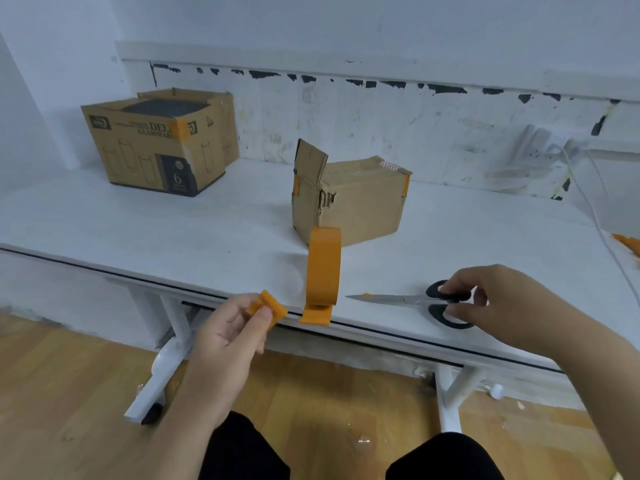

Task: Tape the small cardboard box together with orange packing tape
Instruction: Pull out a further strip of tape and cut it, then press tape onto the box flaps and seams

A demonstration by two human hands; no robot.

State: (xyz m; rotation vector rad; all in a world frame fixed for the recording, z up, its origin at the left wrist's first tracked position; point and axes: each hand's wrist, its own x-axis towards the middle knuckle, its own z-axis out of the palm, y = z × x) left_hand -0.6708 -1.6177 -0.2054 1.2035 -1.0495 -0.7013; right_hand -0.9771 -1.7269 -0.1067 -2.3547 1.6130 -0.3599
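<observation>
The small cardboard box (360, 202) stands on the white table (173, 237), one torn flap sticking up at its left end, with short orange tape strips on its corners. In front of it the orange tape roll (323, 268) stands on edge, its loose end hanging over the table's front edge. My left hand (228, 337) pinches a cut piece of orange tape (268, 308) just in front of that edge. My right hand (502, 306) has its fingers curled on the black handles of the scissors (408, 300), which lie on the table with blades pointing left.
A larger glassware carton (159, 143) sits at the table's back left. A white cable (599, 216) runs down the right side, next to orange tape scraps (628, 244). My knees in black trousers are below, over a wooden floor.
</observation>
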